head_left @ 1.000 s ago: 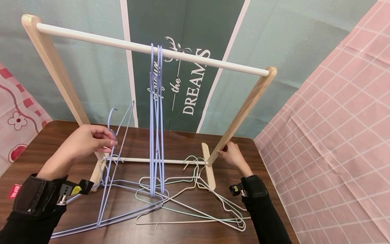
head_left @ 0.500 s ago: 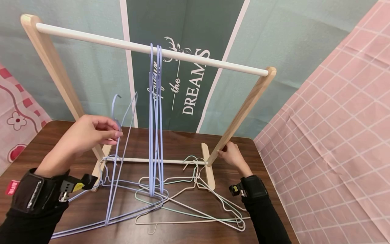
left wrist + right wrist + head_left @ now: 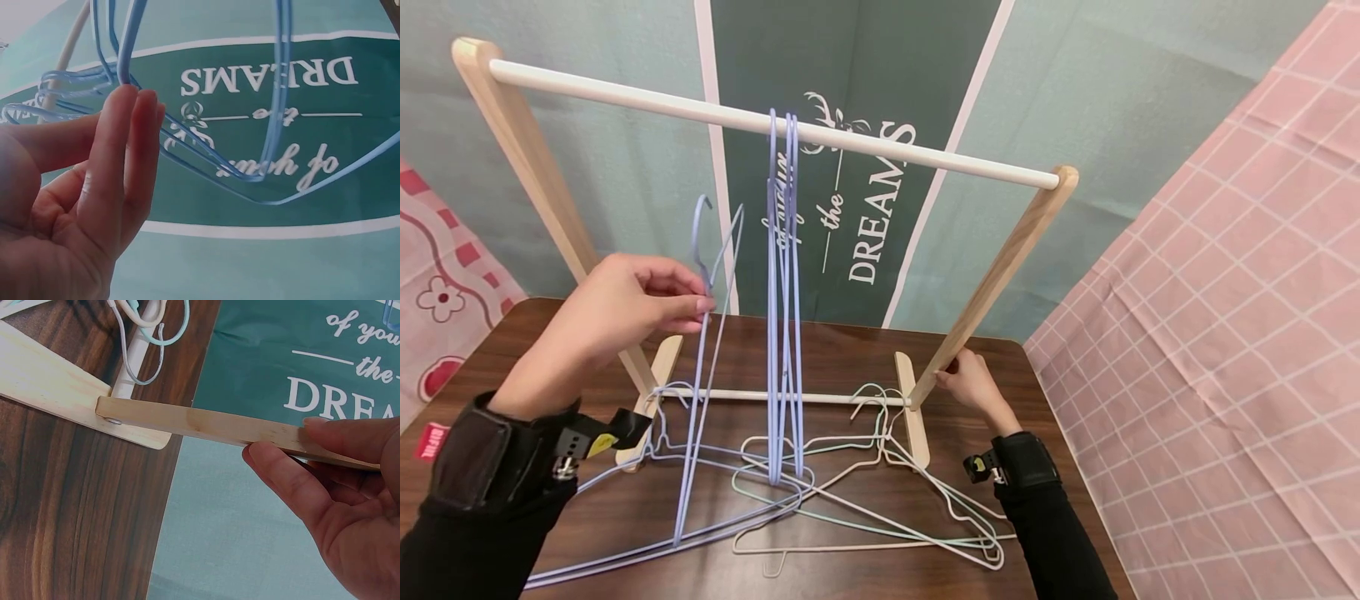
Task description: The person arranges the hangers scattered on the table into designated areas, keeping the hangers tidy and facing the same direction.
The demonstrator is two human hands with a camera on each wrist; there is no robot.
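Up it goes: the left hand (image 3: 632, 300) has risen, lifting the held hanger (image 3: 697, 375) higher than half a second ago, while the right hand stays put. Thumb and fingertips are pinching that thin, smooth blue hanger just below its curved hook, its long loop trailing down below the fingers. Over on the other side, the right hand (image 3: 973, 382) grips the wooden post (image 3: 1001, 275) near its foot, thumb on one flat, pale-grained face, fingers on the opposite one. Between the two hands, three slim blue hangers (image 3: 772, 333) hang from the round white rod (image 3: 880, 144), well above the right fingers. Below the left fingers, more blue hangers (image 3: 602, 563) sprawl on the dark, streaky wood-grain table (image 3: 700, 579); nearer the right fingers, white and mint wire hangers (image 3: 850, 504) lie tangled, their bent shoulders crossing.
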